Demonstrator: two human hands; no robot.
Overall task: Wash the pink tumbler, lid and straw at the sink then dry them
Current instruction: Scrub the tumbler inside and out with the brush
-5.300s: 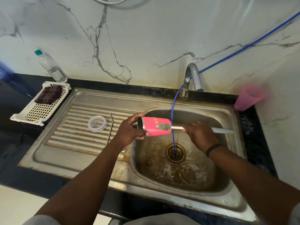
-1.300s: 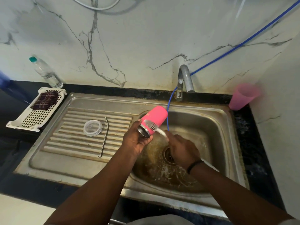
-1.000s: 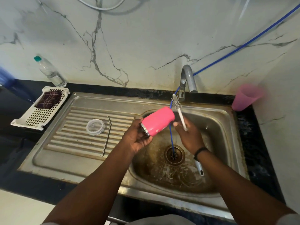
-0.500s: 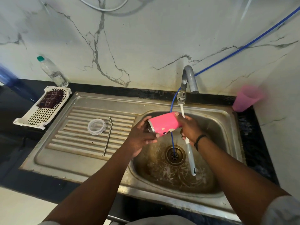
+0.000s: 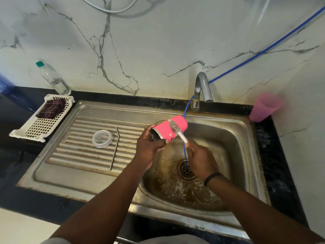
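Both forearms are bare from wrist to elbow. A thin black band (image 5: 212,177) circles the right wrist, just behind the right hand (image 5: 200,160). The left hand (image 5: 149,150) and its wrist carry nothing. Pale grey cloth (image 5: 154,241) shows at the bottom edge, between the arms.

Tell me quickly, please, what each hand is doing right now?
Left hand: grips the pink tumbler at its open end.
Right hand: holds the bottle brush against the tumbler.

Blue hose (image 5: 185,152) across basin; lid (image 5: 102,138), straw (image 5: 114,148) on drainboard.
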